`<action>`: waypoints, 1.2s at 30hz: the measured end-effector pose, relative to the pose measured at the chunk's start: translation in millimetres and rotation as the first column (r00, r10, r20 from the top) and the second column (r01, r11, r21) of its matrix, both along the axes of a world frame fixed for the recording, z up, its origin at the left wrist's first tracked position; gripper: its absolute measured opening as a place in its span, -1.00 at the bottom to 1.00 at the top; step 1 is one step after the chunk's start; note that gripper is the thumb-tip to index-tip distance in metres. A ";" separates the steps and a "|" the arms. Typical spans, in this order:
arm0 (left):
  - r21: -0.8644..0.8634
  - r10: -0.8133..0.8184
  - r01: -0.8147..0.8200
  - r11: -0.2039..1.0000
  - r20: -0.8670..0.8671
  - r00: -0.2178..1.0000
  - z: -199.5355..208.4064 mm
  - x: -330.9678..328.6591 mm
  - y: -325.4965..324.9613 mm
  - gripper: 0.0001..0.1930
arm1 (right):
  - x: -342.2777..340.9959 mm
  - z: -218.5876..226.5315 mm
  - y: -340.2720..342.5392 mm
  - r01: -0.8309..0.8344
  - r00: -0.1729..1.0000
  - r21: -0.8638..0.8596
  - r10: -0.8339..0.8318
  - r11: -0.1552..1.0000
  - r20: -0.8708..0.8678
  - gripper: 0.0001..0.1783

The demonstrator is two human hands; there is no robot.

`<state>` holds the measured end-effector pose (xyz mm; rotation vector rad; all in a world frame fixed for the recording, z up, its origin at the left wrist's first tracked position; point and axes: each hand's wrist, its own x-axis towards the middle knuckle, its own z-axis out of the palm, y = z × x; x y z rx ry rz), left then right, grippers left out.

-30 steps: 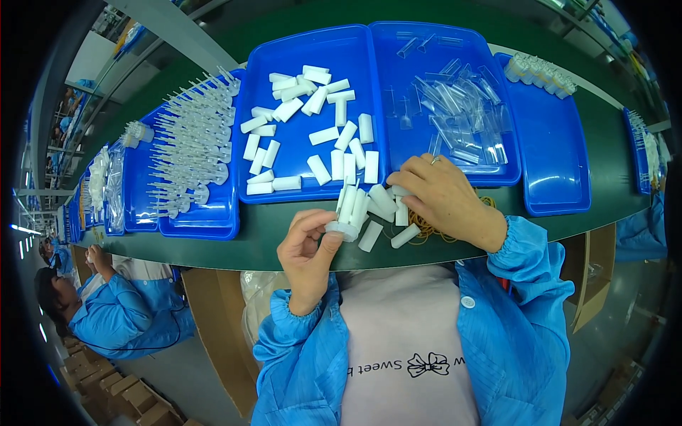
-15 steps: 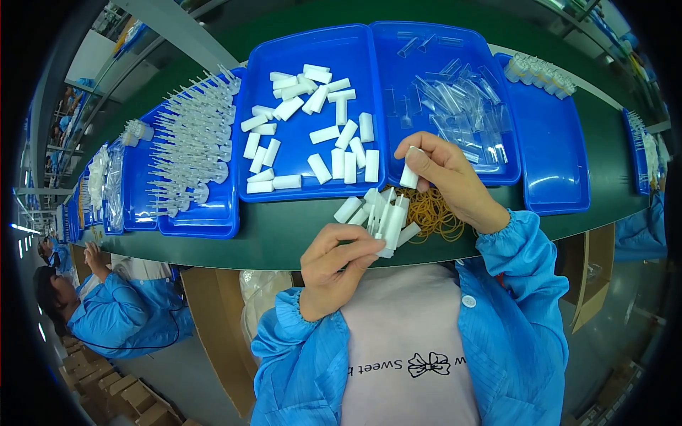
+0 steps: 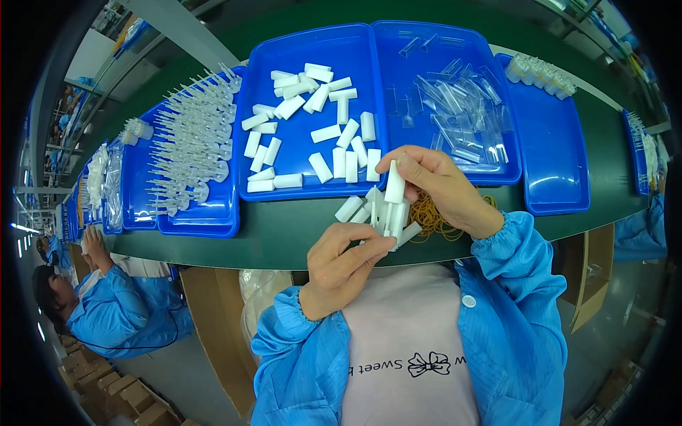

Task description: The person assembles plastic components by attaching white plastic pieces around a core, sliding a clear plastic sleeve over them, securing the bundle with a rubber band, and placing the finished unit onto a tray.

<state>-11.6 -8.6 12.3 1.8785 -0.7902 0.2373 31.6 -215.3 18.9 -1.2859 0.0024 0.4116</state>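
White tube (image 3: 394, 182) in right hand (image 3: 440, 188) grip, now above left hand's (image 3: 341, 266) clamped bundle (image 3: 387, 216).

A long green work surface (image 3: 284, 241) curves across the view. On it sit several blue plastic trays side by side: one tray (image 3: 312, 186) with loose white oblong pieces, one tray (image 3: 490, 176) with clear plastic tubes, another tray (image 3: 561, 192) to the right that is bare but for small white bottles at its far corner, and a left tray (image 3: 206, 220) full of clear pointed parts. Near the front edge lie a few white oblong pieces (image 3: 349, 209) and a heap of tan rubber bands (image 3: 430, 216).
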 end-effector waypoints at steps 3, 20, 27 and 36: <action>0.037 -0.003 0.002 0.999 0.031 1.000 2.2 -0.2 4.2 -0.67 | 0.9 8.1 -6.5 -0.038 0.997 -0.094 0.044 0.995 0.063 -0.68; -0.120 0.180 -0.188 0.975 -0.075 0.981 1.8 -5.2 2.2 -0.68 | -17.2 10.0 3.3 -0.141 0.987 0.003 0.140 0.990 0.078 -0.78; -0.126 0.039 -0.073 0.989 -0.252 0.967 -0.8 -2.4 9.5 -0.69 | -20.0 19.9 1.2 -0.158 0.979 -0.078 0.166 0.984 0.117 -0.81; -0.143 0.075 -0.111 0.984 -0.232 0.970 -6.3 -6.0 14.9 -0.75 | -9.0 17.5 1.2 -0.197 0.958 -0.171 0.227 0.965 0.175 -0.83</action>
